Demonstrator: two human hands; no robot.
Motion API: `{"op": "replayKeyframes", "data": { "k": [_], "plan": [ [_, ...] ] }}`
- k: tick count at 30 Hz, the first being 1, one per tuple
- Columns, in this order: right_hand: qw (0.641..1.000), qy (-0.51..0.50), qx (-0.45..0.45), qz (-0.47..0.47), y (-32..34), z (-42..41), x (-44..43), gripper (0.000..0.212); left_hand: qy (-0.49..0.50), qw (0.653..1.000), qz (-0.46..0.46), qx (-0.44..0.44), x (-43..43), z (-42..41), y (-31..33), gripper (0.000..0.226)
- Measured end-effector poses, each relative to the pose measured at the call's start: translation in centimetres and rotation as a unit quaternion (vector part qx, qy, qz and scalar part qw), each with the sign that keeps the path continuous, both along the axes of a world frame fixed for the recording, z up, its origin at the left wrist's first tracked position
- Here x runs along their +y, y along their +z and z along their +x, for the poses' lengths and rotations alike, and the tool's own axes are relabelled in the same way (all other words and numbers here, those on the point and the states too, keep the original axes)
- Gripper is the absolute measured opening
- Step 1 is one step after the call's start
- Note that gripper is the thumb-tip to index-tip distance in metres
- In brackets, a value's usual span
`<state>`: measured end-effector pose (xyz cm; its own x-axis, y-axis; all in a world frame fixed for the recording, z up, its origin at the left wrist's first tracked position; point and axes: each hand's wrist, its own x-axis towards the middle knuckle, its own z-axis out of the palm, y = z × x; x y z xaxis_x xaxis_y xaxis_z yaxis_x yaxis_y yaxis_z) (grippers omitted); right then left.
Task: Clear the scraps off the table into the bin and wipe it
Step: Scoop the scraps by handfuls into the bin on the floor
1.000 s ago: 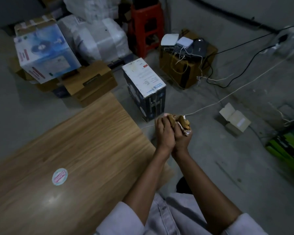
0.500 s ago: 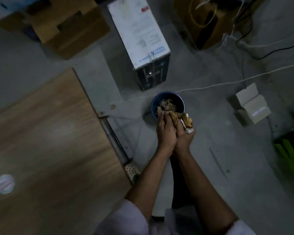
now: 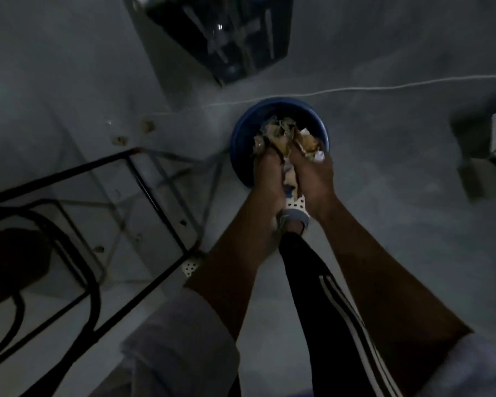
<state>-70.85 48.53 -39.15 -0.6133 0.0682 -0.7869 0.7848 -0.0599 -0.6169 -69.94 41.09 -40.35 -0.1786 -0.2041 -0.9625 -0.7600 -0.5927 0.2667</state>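
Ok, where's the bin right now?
Head view, centre: the blue bin sits on the floor under the left hand and right hand holding scraps, just in front of the white cable.

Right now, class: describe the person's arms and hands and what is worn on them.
Forearms are bare. The left sleeve and right sleeve are pale grey, ending near the elbows. Left hand and right hand are ungloved; no watch shows.
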Motion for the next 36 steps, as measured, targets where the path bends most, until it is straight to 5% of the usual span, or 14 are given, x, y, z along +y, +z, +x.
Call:
{"op": "replayKeyframes", "data": {
  "k": [5,9,16,24,31,36],
  "plan": [
    [0.999,0.048,-0.022,0.009,-5.7,-0.7,0.9,0.066,-0.077,0.997,-0.024,-0.01,-2.0,-1.5,-2.9,0.045],
    [0.994,0.085,-0.067,0.03,-7.4,-0.9,1.3,0.094,-0.09,0.995,-0.006,-0.04,-2.4,-2.0,-3.1,0.058],
    [0.977,0.035,-0.178,-0.111,-8.8,-2.2,1.2,0.105,-0.073,0.996,0.058,-0.011,-2.4,-1.3,0.1,0.07],
    [0.987,-0.045,-0.153,0.031,1.0,-0.7,0.4,0.031,-0.139,0.989,0.042,-0.026,-3.5,2.0,6.6,0.068],
    [0.993,-0.069,-0.098,0.001,14.7,6.0,-1.6,0.03,-0.154,0.988,-0.018,0.007,-4.4,7.1,20.4,0.047],
    [0.997,-0.043,-0.032,-0.048,28.1,12.5,-7.2,0.027,-0.332,0.901,-0.231,0.159,-8.1,14.8,30.7,0.039]
  ]
}}
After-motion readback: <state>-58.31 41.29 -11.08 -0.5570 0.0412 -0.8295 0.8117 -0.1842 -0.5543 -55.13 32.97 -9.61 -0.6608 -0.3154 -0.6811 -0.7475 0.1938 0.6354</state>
